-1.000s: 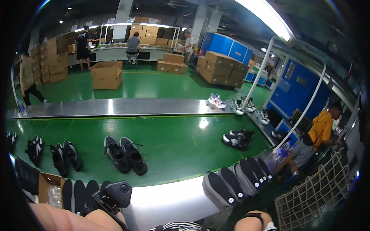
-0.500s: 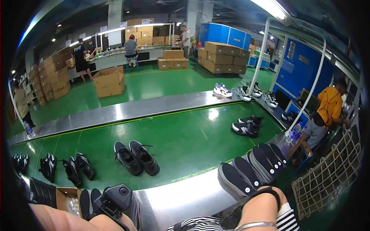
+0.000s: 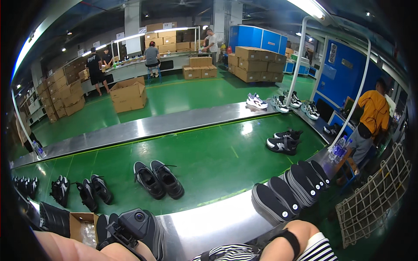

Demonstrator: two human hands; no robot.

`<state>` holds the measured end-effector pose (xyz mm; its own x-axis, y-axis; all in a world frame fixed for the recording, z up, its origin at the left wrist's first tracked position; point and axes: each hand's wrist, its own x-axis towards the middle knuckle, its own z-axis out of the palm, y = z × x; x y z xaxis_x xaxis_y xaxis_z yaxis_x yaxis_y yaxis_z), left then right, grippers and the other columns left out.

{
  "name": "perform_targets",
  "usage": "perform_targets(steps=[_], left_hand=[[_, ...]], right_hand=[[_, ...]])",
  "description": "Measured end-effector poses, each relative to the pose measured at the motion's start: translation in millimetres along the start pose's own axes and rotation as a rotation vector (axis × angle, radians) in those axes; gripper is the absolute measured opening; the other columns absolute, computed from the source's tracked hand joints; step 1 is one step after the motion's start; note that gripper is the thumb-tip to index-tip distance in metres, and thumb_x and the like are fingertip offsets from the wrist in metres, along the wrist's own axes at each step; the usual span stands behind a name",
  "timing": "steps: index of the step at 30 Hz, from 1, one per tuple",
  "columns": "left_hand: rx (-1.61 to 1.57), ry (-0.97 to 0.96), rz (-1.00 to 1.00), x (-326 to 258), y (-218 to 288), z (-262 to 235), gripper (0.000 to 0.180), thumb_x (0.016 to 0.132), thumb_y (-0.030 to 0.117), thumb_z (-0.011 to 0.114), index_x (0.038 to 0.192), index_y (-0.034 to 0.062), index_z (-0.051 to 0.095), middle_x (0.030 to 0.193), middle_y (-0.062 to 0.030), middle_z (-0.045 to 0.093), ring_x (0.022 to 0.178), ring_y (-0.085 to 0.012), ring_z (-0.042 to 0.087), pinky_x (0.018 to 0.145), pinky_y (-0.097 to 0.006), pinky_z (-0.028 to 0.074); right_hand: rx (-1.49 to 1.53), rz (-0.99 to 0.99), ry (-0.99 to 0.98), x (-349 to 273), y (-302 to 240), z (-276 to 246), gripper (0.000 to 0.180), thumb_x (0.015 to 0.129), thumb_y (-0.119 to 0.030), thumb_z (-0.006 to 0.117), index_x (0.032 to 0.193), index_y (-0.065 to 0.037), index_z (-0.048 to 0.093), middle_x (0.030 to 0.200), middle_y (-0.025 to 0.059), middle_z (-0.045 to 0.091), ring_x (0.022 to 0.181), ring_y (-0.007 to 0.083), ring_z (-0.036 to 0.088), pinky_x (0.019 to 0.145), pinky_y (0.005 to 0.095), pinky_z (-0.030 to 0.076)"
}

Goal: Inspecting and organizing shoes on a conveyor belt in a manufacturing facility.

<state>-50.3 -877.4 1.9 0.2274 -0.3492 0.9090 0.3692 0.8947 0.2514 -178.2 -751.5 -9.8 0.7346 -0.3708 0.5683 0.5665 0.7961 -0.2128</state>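
Observation:
Both my hands are beyond the lower edge, so their fingers do not show. My left arm (image 3: 65, 250) crosses the lower left, with a black strap and a small black camera (image 3: 134, 222) on it. Right behind that camera is a stack of dark insoles (image 3: 154, 232). An open cardboard box (image 3: 83, 230) holding clear plastic bits sits left of it. My right arm (image 3: 278, 248), bent and banded with a black strap, is at the bottom right. Just past it, stacks of black insoles (image 3: 272, 202) with round white labels lie along the metal ledge (image 3: 200, 224).
Pairs of black shoes (image 3: 159, 179) stand on the green surface; another pair (image 3: 284, 142) is at right. Pale sneakers (image 3: 257, 101) sit along the far metal ledge (image 3: 174, 126). Bottles (image 3: 338, 150), a rope net (image 3: 374, 195) and a person in orange (image 3: 373, 111) are at right.
My right arm has dropped lower, and the silver bracelet on it has left the view. The scene has shifted slightly to the right. My left arm stays about where it was.

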Motion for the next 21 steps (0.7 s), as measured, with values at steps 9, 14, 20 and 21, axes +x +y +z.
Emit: perform_targets(steps=[9,14,20,21], left_hand=[[0.000,-0.012,0.021,0,6,3,0.038,0.083,0.010,0.041,0.117,-0.0081,0.039,0.117,-0.0200,0.045,0.109,-0.0267,0.042,0.093,-0.035,0.033],[-0.017,-0.015,0.026,-1,9,9,0.038,0.083,0.009,0.040,0.117,-0.0081,0.039,0.117,-0.0202,0.045,0.110,-0.0271,0.041,0.094,-0.036,0.032],[-0.137,-0.018,0.077,8,17,36,0.038,0.084,0.009,0.040,0.117,-0.0083,0.039,0.118,-0.0204,0.044,0.112,-0.0276,0.041,0.095,-0.036,0.031],[-0.167,-0.012,0.089,9,20,41,0.038,0.084,0.009,0.040,0.117,-0.0083,0.039,0.118,-0.0205,0.044,0.112,-0.0276,0.040,0.095,-0.037,0.031]], right_hand=[[-0.617,0.243,0.323,-39,-16,28,0.090,0.079,-0.064,0.030,0.133,0.005,0.008,0.139,0.0185,0.014,0.129,0.0236,0.012,0.105,0.0385,0.005],[-0.830,0.204,0.304,-69,-23,37,0.101,0.074,-0.064,0.044,0.133,0.004,-0.002,0.141,0.0174,0.002,0.131,0.0245,0.002,0.105,0.0387,0.003],[-0.850,-0.690,0.539,-101,-58,14,0.080,0.084,-0.059,0.014,0.130,0.006,0.018,0.137,0.0232,0.015,0.127,0.0320,0.022,0.102,0.0446,0.019],[-0.757,-0.785,0.625,-102,-64,9,0.079,0.084,-0.059,0.014,0.131,0.004,0.018,0.137,0.0209,0.017,0.128,0.0302,0.018,0.104,0.0425,0.016]])
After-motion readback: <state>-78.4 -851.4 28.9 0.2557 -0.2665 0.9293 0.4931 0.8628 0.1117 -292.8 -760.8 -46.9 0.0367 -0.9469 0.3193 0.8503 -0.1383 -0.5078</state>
